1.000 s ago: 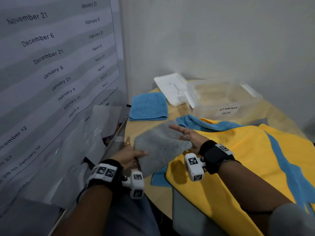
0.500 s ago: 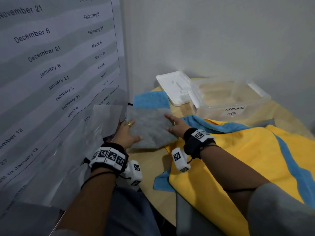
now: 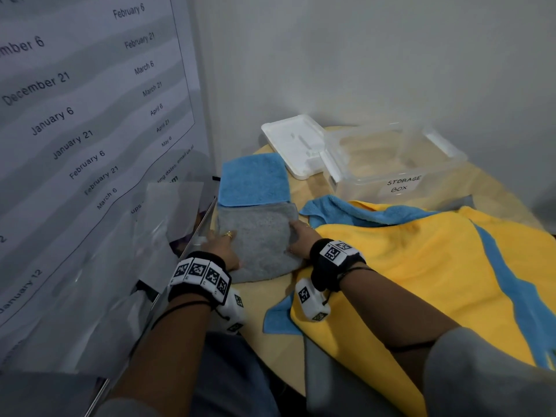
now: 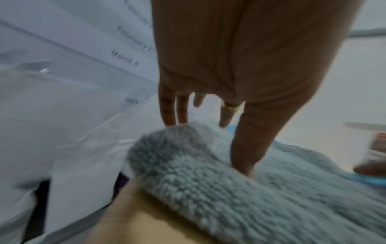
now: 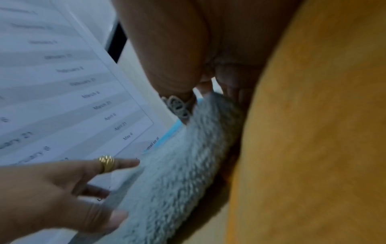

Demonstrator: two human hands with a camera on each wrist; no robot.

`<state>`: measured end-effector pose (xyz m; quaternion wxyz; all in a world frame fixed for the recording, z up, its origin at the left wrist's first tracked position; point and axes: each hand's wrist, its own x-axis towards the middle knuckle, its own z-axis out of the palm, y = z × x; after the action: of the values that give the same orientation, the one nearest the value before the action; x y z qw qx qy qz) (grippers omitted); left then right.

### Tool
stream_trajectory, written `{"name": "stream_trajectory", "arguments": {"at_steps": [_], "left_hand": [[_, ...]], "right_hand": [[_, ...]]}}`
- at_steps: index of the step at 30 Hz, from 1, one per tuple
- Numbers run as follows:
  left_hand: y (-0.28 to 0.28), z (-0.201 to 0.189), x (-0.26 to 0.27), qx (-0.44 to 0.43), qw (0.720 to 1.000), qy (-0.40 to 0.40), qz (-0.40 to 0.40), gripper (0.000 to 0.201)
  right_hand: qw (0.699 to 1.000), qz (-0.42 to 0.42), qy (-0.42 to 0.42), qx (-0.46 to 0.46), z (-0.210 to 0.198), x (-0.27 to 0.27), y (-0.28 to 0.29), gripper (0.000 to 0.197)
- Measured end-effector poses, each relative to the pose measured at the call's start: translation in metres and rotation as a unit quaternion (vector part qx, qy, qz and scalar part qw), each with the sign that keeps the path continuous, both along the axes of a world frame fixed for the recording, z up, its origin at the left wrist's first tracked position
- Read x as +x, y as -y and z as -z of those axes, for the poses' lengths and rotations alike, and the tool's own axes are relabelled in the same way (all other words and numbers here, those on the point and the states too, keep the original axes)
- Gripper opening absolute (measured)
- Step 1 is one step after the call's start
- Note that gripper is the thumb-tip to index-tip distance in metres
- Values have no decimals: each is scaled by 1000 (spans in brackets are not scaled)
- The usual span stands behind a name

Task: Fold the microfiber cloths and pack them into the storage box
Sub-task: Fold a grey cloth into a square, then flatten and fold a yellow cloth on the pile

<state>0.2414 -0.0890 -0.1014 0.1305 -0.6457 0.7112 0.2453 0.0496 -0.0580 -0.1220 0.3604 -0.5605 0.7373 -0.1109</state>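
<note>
At the far left, a poster (image 3: 90,121) printed with dates hangs on the wall beside the round wooden table (image 3: 270,299). The left hand (image 3: 221,246) rests on the left edge of the folded grey cloth (image 3: 258,239), which lies flat on the table. The left wrist view shows what the head view cannot: the fingers (image 4: 167,112) are straight and spread, the thumb pressing down into the pile, nothing gripped. Just behind the grey cloth, touching its far edge, lies a folded blue cloth (image 3: 254,179). The right hand (image 3: 302,237) sits at the grey cloth's right edge; only the right wrist view shows its fingers reaching down along that edge, but blur hides whether they pinch it. Right of the hands, a yellow cloth (image 3: 421,266) lies spread over another blue cloth (image 3: 340,210). Behind them stand the white lid (image 3: 291,142) and the clear storage box (image 3: 391,164), with no cloths inside.
</note>
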Motion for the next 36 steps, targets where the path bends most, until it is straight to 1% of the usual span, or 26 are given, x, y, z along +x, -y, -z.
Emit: {"name": "stream_trajectory", "arguments": {"at_steps": [1,2,4,6,8,9,10,11,12,13,14,15,17,19,20,22,25,28,29,30,31,32,33,34,35,36], "left_hand": [[-4,-4,-2,-21,1000,10,-5,81],[-8,-7,-6,-51,999,1,-8,82],[-20,-11,-16,-124,991,-50,8,83],[-40,-16,-33,-177,977,-111,46,78],[-62,-15,-55,-177,964,-181,85,66],[-74,-14,-66,-155,958,-218,104,60],[-86,-11,-77,-126,954,-243,124,57],[-98,-6,-86,-93,954,-244,146,59],[-108,0,-96,-64,960,-217,166,65],[-118,6,-104,-47,967,-170,184,73],[-126,10,-111,-43,973,-122,192,82],[-133,12,-117,-50,978,-85,186,89],[-143,9,-127,-69,988,-45,132,103],[-149,5,-135,-82,994,-18,71,112],[-152,4,-137,-90,994,-2,60,114],[-158,3,-144,-117,990,14,76,106],[-166,1,-154,-190,974,32,117,79],[-167,-6,-156,-250,959,32,132,46],[-167,-7,-156,-266,954,22,139,35],[-168,-8,-155,-282,948,8,146,29],[-168,-8,-154,-299,941,-15,155,26],[-168,-9,-154,-319,933,-48,162,24],[-168,-10,-155,-340,921,-86,168,20],[-167,-13,-155,-361,908,-122,173,14],[-166,-18,-156,-372,897,-156,180,10],[-165,-23,-156,-360,895,-190,183,13]], "right_hand": [[1000,4,-10,-4,-4,0,-3,64],[1000,12,-16,-20,-9,-1,-7,62],[995,39,-9,-86,-22,-11,-19,56],[984,63,-10,-165,-36,-27,-37,41],[969,81,-38,-230,-46,-53,-60,31],[961,85,-76,-252,-49,-68,-71,32],[953,79,-141,-254,-52,-85,-84,33],[947,69,-220,-222,-53,-100,-96,35],[941,59,-286,-170,-53,-114,-107,38],[938,53,-325,-109,-52,-126,-118,40],[938,50,-339,-60,-49,-133,-128,40],[937,52,-344,-35,-47,-138,-138,38],[933,63,-353,-39,-43,-142,-155,31],[934,84,-343,-49,-38,-147,-171,26],[941,98,-322,-43,-35,-150,-179,29],[954,123,-273,-25,-29,-155,-195,39],[968,159,-195,-6,-25,-161,-212,51],[978,172,-113,24,-33,-166,-214,72],[981,161,-99,37,-38,-166,-213,82],[983,145,-108,42,-42,-165,-211,92],[981,126,-142,38,-48,-161,-208,97],[978,104,-182,11,-56,-154,-206,95],[976,83,-198,-31,-67,-146,-203,85],[979,76,-173,-79,-77,-138,-200,68],[982,78,-118,-126,-86,-134,-196,49],[982,80,-51,-165,-93,-133,-194,34]]}}
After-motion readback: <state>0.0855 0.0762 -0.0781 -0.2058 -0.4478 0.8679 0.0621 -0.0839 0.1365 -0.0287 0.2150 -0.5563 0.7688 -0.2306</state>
